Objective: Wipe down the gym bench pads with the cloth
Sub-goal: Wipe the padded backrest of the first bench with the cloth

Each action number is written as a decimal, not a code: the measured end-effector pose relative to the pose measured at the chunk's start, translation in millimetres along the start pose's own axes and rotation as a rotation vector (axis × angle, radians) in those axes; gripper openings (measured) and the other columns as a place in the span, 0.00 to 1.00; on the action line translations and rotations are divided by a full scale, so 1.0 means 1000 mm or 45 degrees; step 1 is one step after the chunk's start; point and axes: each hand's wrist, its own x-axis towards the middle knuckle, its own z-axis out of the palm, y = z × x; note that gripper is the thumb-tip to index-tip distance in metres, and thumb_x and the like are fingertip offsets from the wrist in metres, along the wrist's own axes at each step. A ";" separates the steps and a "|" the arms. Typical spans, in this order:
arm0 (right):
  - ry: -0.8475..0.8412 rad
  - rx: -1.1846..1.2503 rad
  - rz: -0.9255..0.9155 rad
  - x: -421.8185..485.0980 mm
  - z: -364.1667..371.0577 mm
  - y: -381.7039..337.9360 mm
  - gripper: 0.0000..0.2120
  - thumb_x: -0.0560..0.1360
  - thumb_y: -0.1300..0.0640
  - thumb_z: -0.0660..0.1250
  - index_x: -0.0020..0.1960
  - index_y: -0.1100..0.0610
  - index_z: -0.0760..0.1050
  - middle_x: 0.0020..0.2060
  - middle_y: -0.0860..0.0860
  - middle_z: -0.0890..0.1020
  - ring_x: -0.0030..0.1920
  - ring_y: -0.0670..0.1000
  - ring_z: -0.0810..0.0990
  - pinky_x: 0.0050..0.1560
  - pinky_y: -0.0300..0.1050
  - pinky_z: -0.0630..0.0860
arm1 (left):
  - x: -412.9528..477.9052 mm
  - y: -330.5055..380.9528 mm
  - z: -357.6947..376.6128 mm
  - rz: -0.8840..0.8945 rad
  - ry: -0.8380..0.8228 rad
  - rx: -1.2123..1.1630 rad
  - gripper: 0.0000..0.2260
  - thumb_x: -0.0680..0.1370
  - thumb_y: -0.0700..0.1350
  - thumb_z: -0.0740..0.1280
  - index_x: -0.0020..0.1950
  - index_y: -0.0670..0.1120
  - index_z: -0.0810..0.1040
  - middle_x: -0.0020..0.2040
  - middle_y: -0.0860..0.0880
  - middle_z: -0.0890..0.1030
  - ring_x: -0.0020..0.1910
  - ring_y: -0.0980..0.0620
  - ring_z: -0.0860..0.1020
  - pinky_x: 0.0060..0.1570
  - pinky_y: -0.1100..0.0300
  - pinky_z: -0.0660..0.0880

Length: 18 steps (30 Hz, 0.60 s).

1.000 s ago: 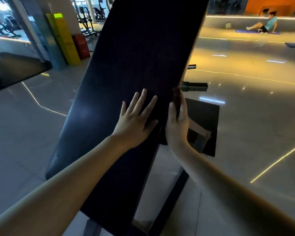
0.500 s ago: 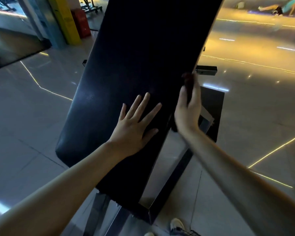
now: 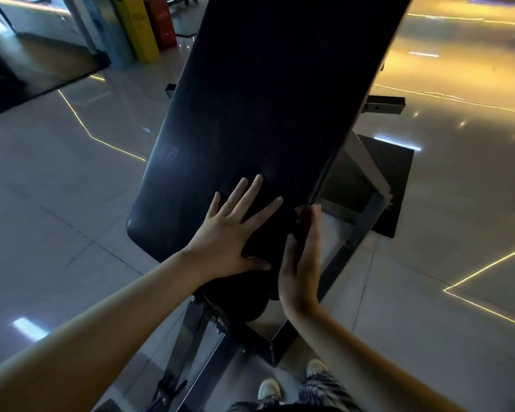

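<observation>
Now one pad, one cloth: left grip flat, released; right grip straight-fingered, pressing cloth.

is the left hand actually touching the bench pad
Touching. The head view shows the left hand lying flat, fingers spread, on the bench pad near its lower end.

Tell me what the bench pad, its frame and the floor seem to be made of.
Bench pad: probably black vinyl or leatherette, given the dull sheen and fine grain. Frame: metal tube, painted or bare, judging by the straight square sections with hard edges. Floor: glossy tile, likely ceramic or stone; grout lines and mirror-like light reflections show.
</observation>
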 end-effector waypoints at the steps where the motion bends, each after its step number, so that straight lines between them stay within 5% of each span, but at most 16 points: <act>1: -0.022 0.003 0.015 -0.014 0.002 0.003 0.26 0.80 0.58 0.54 0.73 0.44 0.49 0.76 0.52 0.56 0.75 0.42 0.55 0.72 0.34 0.58 | -0.003 0.001 0.001 -0.004 -0.025 0.019 0.53 0.65 0.70 0.69 0.76 0.62 0.35 0.77 0.50 0.29 0.77 0.47 0.33 0.73 0.34 0.48; 7: 0.032 -0.007 0.041 0.033 -0.009 -0.001 0.25 0.81 0.55 0.54 0.74 0.47 0.49 0.76 0.55 0.58 0.75 0.49 0.57 0.74 0.52 0.59 | -0.011 0.007 -0.004 -0.038 -0.241 0.222 0.65 0.58 0.69 0.75 0.73 0.58 0.26 0.72 0.46 0.22 0.74 0.44 0.27 0.74 0.35 0.45; 10: 0.095 -0.006 -0.003 0.082 -0.019 -0.016 0.25 0.82 0.57 0.55 0.76 0.56 0.52 0.76 0.55 0.58 0.76 0.50 0.57 0.74 0.50 0.58 | -0.016 0.010 -0.001 -0.054 -0.303 0.292 0.67 0.58 0.68 0.75 0.71 0.56 0.21 0.70 0.44 0.20 0.73 0.42 0.26 0.74 0.35 0.45; 14: 0.090 0.016 -0.012 0.089 -0.023 -0.021 0.25 0.82 0.60 0.55 0.76 0.61 0.52 0.74 0.51 0.60 0.73 0.42 0.58 0.72 0.35 0.58 | -0.020 0.013 0.003 -0.092 -0.297 0.307 0.69 0.58 0.68 0.75 0.68 0.54 0.18 0.70 0.43 0.20 0.73 0.41 0.27 0.73 0.34 0.48; 18: 0.125 0.010 0.037 0.035 -0.007 -0.006 0.24 0.81 0.62 0.54 0.76 0.62 0.53 0.74 0.56 0.61 0.72 0.44 0.62 0.72 0.39 0.61 | -0.019 0.017 0.003 -0.127 -0.271 0.292 0.70 0.55 0.67 0.77 0.69 0.54 0.20 0.72 0.42 0.22 0.74 0.40 0.29 0.73 0.34 0.48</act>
